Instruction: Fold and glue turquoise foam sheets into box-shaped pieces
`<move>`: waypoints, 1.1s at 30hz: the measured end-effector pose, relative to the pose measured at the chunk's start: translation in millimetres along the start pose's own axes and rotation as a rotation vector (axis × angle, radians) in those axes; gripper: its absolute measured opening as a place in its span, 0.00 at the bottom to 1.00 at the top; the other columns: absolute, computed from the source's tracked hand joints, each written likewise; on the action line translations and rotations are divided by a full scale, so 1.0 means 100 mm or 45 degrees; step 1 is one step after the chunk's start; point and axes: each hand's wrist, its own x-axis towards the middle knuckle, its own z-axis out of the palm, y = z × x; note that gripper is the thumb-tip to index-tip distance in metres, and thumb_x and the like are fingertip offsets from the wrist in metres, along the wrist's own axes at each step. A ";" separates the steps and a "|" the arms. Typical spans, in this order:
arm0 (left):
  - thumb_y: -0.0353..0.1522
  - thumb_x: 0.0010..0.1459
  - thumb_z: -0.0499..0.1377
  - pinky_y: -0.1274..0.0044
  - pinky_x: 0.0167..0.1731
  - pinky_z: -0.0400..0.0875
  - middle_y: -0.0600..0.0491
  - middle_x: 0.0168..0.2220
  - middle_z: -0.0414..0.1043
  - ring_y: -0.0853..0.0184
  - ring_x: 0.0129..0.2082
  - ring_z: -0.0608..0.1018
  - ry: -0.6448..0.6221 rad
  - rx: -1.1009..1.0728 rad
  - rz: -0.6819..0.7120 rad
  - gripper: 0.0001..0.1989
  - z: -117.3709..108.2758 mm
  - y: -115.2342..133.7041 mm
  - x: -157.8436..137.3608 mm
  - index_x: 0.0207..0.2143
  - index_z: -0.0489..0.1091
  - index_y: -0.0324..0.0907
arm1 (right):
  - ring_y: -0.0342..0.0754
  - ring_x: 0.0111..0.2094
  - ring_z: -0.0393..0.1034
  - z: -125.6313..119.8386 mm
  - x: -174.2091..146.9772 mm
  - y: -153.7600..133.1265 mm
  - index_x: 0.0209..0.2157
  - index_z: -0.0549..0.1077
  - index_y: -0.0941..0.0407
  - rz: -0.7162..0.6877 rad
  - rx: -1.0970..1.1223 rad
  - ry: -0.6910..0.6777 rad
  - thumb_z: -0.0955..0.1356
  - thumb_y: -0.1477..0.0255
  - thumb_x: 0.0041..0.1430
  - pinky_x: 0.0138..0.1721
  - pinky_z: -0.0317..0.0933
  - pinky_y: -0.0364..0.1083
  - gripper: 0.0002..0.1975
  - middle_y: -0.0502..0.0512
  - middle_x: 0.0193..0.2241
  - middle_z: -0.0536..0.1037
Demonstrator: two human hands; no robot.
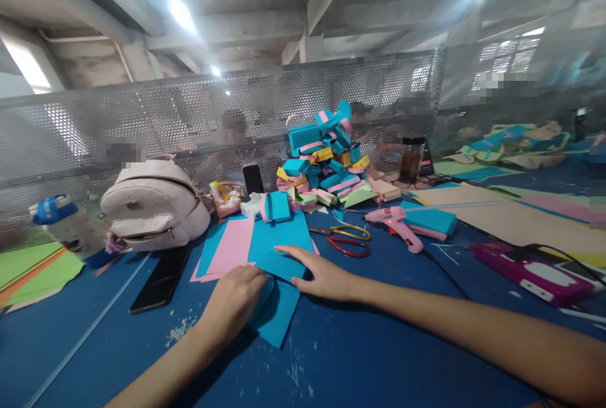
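In the head view, my left hand is closed around the edge of a blue craft sheet that bends up under its fingers. My right hand lies with fingers stretched and thumb apart on blue sheet material just to the right. Beneath and beyond are more flat blue and pink sheets. A small folded blue and pink piece sits at their far end. Scissors with one yellow and one red handle lie open past my right hand. Farther right rests a pink glue gun.
Folded blue, pink and yellow pieces form a tall pile by the perforated metal screen. At left are a white backpack, a phone and a bottle. A purple device with a cable lies right.
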 end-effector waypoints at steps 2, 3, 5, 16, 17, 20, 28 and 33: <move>0.24 0.62 0.47 0.68 0.40 0.71 0.46 0.37 0.75 0.59 0.37 0.76 -0.049 0.082 0.038 0.15 0.09 0.04 -0.01 0.39 0.72 0.41 | 0.54 0.63 0.53 0.01 0.01 0.03 0.62 0.57 0.54 -0.007 -0.010 0.032 0.65 0.73 0.59 0.62 0.50 0.55 0.30 0.58 0.63 0.58; 0.24 0.62 0.47 0.67 0.40 0.71 0.45 0.39 0.75 0.58 0.38 0.76 -0.068 0.120 0.047 0.14 0.13 0.05 -0.02 0.41 0.72 0.40 | 0.53 0.63 0.54 0.02 0.01 0.04 0.62 0.58 0.54 -0.009 -0.014 0.045 0.65 0.73 0.59 0.62 0.50 0.55 0.29 0.58 0.63 0.59; 0.24 0.62 0.49 0.65 0.43 0.71 0.44 0.43 0.74 0.56 0.42 0.75 -0.099 0.190 0.054 0.13 0.18 0.07 -0.02 0.46 0.70 0.38 | 0.54 0.62 0.55 0.03 0.02 0.05 0.61 0.59 0.54 -0.006 -0.025 0.067 0.65 0.72 0.59 0.62 0.51 0.55 0.28 0.58 0.62 0.61; 0.22 0.59 0.51 0.60 0.53 0.65 0.39 0.50 0.71 0.50 0.51 0.69 -0.188 0.365 -0.054 0.19 0.23 0.26 0.01 0.53 0.67 0.30 | 0.52 0.59 0.61 0.08 0.02 0.09 0.58 0.63 0.54 -0.010 0.013 0.141 0.65 0.69 0.62 0.59 0.55 0.54 0.23 0.58 0.58 0.67; 0.22 0.59 0.50 0.60 0.53 0.64 0.39 0.50 0.71 0.49 0.51 0.69 -0.195 0.361 -0.060 0.19 0.22 0.27 0.02 0.53 0.67 0.30 | 0.52 0.59 0.61 0.08 0.02 0.09 0.58 0.63 0.54 -0.010 0.019 0.143 0.64 0.70 0.62 0.59 0.55 0.53 0.22 0.58 0.58 0.67; 0.22 0.57 0.50 0.60 0.54 0.63 0.39 0.51 0.70 0.50 0.52 0.68 -0.211 0.335 -0.077 0.20 0.21 0.28 0.04 0.52 0.68 0.31 | 0.51 0.59 0.60 0.09 0.02 0.10 0.57 0.63 0.55 -0.011 0.031 0.140 0.64 0.70 0.62 0.60 0.55 0.52 0.22 0.59 0.57 0.67; 0.24 0.54 0.51 0.62 0.55 0.62 0.40 0.55 0.66 0.53 0.54 0.67 -0.250 0.232 -0.113 0.25 0.22 0.25 0.07 0.56 0.63 0.33 | 0.50 0.58 0.60 0.11 0.01 0.14 0.57 0.63 0.54 -0.035 0.050 0.170 0.64 0.70 0.63 0.59 0.55 0.51 0.20 0.57 0.56 0.67; 0.22 0.52 0.51 0.64 0.53 0.65 0.40 0.49 0.69 0.54 0.51 0.70 -0.262 0.191 -0.156 0.23 0.21 0.24 0.09 0.51 0.67 0.32 | 0.50 0.58 0.61 0.12 0.01 0.14 0.57 0.63 0.54 -0.031 0.056 0.171 0.64 0.69 0.63 0.59 0.55 0.51 0.20 0.58 0.56 0.68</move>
